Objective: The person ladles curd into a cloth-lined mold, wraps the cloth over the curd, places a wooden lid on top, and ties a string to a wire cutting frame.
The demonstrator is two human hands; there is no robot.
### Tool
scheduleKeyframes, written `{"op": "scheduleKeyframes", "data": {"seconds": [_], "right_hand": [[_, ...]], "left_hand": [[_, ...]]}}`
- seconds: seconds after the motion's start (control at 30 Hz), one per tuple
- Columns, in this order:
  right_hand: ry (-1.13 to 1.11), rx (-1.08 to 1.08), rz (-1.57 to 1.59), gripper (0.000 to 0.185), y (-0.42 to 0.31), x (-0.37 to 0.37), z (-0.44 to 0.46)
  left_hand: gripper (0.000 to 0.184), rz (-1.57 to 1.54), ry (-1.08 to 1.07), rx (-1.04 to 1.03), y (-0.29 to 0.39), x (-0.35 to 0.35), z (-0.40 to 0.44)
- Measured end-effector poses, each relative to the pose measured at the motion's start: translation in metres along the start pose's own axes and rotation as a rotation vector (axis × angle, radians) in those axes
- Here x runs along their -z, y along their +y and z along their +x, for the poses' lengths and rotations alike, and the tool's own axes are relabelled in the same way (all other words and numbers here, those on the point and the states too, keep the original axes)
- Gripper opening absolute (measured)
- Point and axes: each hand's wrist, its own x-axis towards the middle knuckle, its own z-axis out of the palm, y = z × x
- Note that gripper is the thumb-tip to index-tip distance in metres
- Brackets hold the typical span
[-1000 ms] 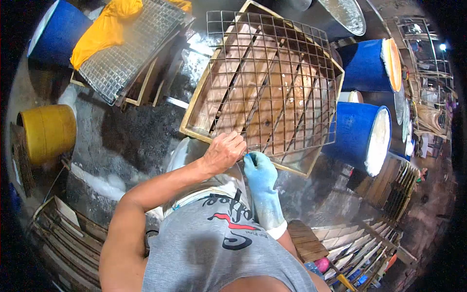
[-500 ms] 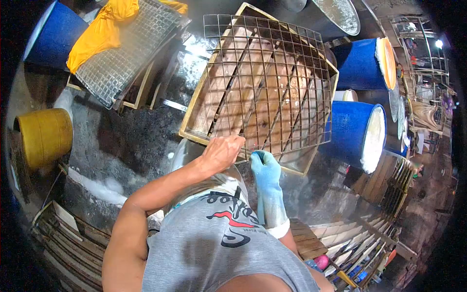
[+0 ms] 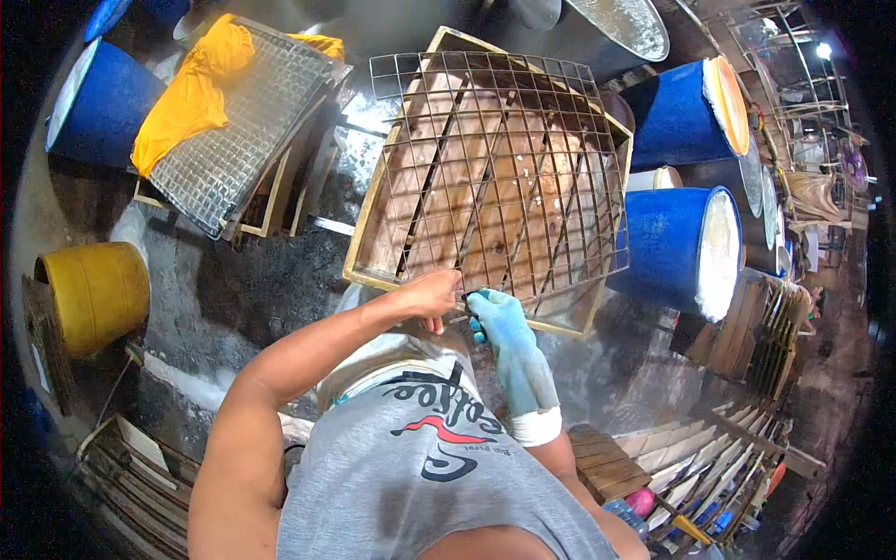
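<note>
A metal wire grid (image 3: 511, 149) lies tilted over a shallow wooden tray (image 3: 371, 207) with a slatted bottom. Its far left corner sticks out past the tray's frame. My bare left hand (image 3: 429, 297) is closed on the grid's near edge, by the tray's front side. Just to its right, my right hand (image 3: 504, 327), in a light blue rubber glove, has its fingers curled round the same edge. The two hands almost touch. Small pale bits dot the boards under the grid.
Blue barrels (image 3: 661, 238) with white-crusted rims stand at the right. At the left, a yellow cloth (image 3: 191, 103) lies over a woven panel (image 3: 252, 121), with a yellow drum (image 3: 98, 294) nearer. Wooden racks (image 3: 140, 485) stand low on both sides. The floor looks wet.
The view has shifted slightly. The gloved right hand has turned, showing its curled fingers, and my left hand's fingers now point downward. Both hands stay at the grid's near edge.
</note>
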Motion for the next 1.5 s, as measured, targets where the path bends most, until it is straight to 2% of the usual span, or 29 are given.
{"op": "scheduleKeyframes", "data": {"seconds": [0.03, 0.17, 0.27, 0.37, 0.43, 0.47, 0.53, 0.67, 0.77, 0.83, 0.93, 1.07, 1.13, 1.5], "right_hand": [[0.001, 0.002, 0.007, 0.012, -0.002, 0.0, -0.001], [-0.026, -0.005, 0.08, 0.011, -0.002, 0.001, 0.001], [-0.037, -0.003, 0.119, 0.011, -0.004, 0.001, -0.002], [-0.038, 0.008, 0.132, 0.011, -0.003, 0.0, -0.002], [-0.034, 0.021, 0.139, 0.012, 0.0, -0.002, -0.002], [-0.012, 0.045, 0.104, 0.013, 0.002, -0.003, -0.003], [0.009, 0.067, 0.068, 0.014, 0.003, -0.006, -0.004], [0.052, 0.098, 0.055, 0.015, 0.007, -0.01, -0.003], [0.065, 0.123, 0.039, 0.015, 0.012, -0.01, 0.001], [0.062, 0.142, 0.045, 0.016, 0.012, -0.009, 0.001], [0.058, 0.131, 0.04, 0.015, 0.008, -0.008, 0.0], [0.073, 0.115, 0.022, 0.016, 0.009, -0.007, 0.0], [0.077, 0.105, 0.031, 0.016, 0.01, -0.007, 0.0], [0.143, 0.179, 0.048, 0.015, 0.022, -0.013, 0.005]], "left_hand": [[0.048, -0.025, -0.023, 0.017, 0.001, 0.0, 0.0], [0.046, -0.056, 0.022, 0.014, 0.009, 0.0, -0.007], [0.041, -0.058, 0.066, 0.033, 0.016, -0.002, -0.011], [0.03, 0.113, 0.16, 0.03, 0.014, -0.01, -0.014], [0.009, 0.037, 0.253, -0.155, 0.01, -0.013, -0.017], [0.009, 0.042, 0.249, -0.159, 0.004, -0.019, -0.014], [0.01, 0.47, 0.609, -0.448, -0.002, -0.026, -0.013], [0.014, 0.508, 0.633, -0.384, 0.009, -0.02, -0.023], [0.011, 0.511, 0.571, -0.372, 0.006, -0.013, -0.026], [0.01, 0.453, 0.53, -0.476, 0.003, -0.011, -0.029], [0.013, 0.451, 0.492, -0.478, 0.0, -0.009, -0.03], [0.015, 0.48, 0.514, -0.425, -0.008, -0.012, -0.022], [0.015, 0.475, 0.565, -0.55, -0.017, -0.015, -0.017], [0.016, 0.478, 0.72, -0.681, -0.035, -0.023, -0.014]]}}
